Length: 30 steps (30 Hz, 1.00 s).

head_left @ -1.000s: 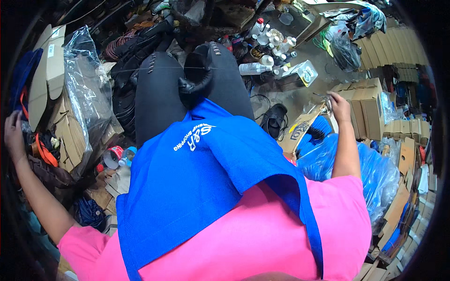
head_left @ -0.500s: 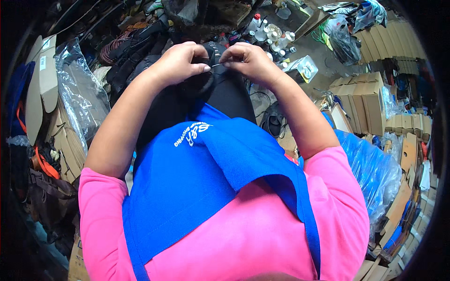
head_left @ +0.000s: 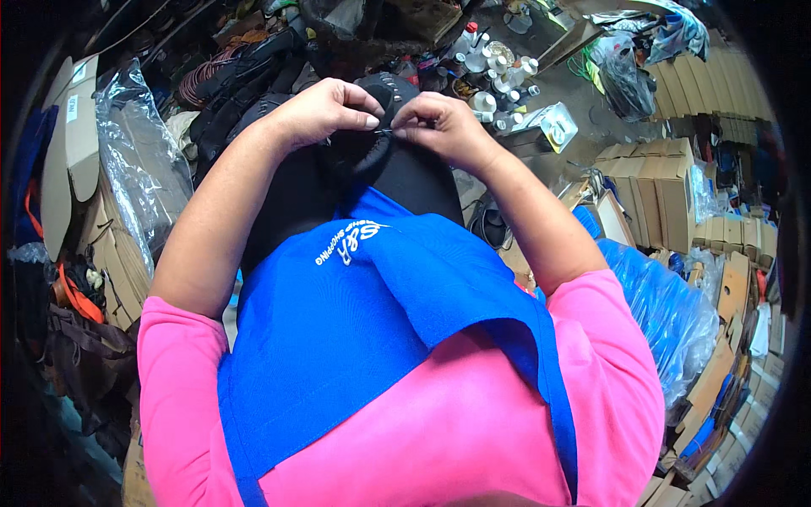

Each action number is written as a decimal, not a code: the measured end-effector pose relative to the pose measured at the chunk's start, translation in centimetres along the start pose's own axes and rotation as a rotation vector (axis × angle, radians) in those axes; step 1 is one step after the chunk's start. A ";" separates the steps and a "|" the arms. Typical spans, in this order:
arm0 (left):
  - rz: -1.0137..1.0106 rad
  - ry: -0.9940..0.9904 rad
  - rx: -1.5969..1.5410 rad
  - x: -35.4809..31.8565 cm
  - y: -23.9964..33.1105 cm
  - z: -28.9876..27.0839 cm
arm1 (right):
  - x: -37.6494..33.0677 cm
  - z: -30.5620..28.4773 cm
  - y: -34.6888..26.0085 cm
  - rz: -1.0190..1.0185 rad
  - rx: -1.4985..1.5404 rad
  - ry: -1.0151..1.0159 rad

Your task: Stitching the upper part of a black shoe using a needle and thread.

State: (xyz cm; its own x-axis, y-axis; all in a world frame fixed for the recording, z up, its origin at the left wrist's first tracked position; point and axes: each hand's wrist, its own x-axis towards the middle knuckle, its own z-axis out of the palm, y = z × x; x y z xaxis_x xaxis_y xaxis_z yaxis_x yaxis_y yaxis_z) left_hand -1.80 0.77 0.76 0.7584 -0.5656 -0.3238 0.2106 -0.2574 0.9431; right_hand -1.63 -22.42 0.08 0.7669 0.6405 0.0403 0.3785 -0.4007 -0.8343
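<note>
Head, 2 hands (head_left: pixel 325 111) (head_left: pixel 443 128), 1 black shoe (head_left: pixel 361 159)

Lap (head_left: pixel 429 188) and floor (head_left: pixel 568 89) are bearing things.
The lap is carrying a black piece (head_left: pixel 372 157); at far right, the floor is holding bottles (head_left: pixel 484 102), a container (head_left: pixel 558 127), a bag (head_left: pixel 627 91) and, nearer, a shoe (head_left: pixel 490 226).

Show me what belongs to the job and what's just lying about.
Apparently in use:
thin pale strand at the right hand
soft, rounded black item on the lap

Lying about:
white-capped plastic bottles
upright brown cardboard boxes
clear plastic sheet
blue plastic-wrapped bundle
</note>
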 end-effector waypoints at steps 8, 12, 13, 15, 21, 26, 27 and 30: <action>0.047 -0.115 0.061 -0.4 -0.9 -0.4 | -1.7 0.8 -1.8 -0.089 -0.194 0.094; 0.092 -0.136 0.082 -0.4 -1.0 -0.5 | -1.4 0.3 -2.7 -0.132 -0.355 0.054; 0.094 -0.138 0.078 -0.4 -1.0 -0.5 | -1.3 0.2 -2.9 -0.125 -0.372 0.036; 0.093 -0.136 0.103 -0.3 -1.1 -0.4 | -1.0 0.0 -3.0 -0.134 -0.406 0.006; 0.081 -0.148 0.174 -0.4 -0.6 -0.4 | -0.1 -0.6 -4.8 -0.092 -0.560 -0.119; 0.074 -0.148 0.230 -0.4 -0.4 -0.3 | 1.3 -0.8 -8.6 -0.148 -0.912 -0.265; 0.090 -0.131 0.314 -0.4 0.0 -0.3 | 1.7 -0.7 -9.0 -0.144 -0.912 -0.261; 0.136 -0.073 0.427 0.0 1.2 -0.6 | 2.9 -0.7 -7.8 -0.140 -0.970 -0.363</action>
State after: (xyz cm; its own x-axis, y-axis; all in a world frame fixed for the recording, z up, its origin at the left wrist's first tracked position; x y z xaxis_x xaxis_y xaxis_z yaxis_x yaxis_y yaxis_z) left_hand -1.16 0.87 1.96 0.7127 -0.6667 -0.2181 -0.1729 -0.4683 0.8665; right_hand -2.00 -17.89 7.11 0.5428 0.8160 -0.1989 0.8289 -0.5586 -0.0293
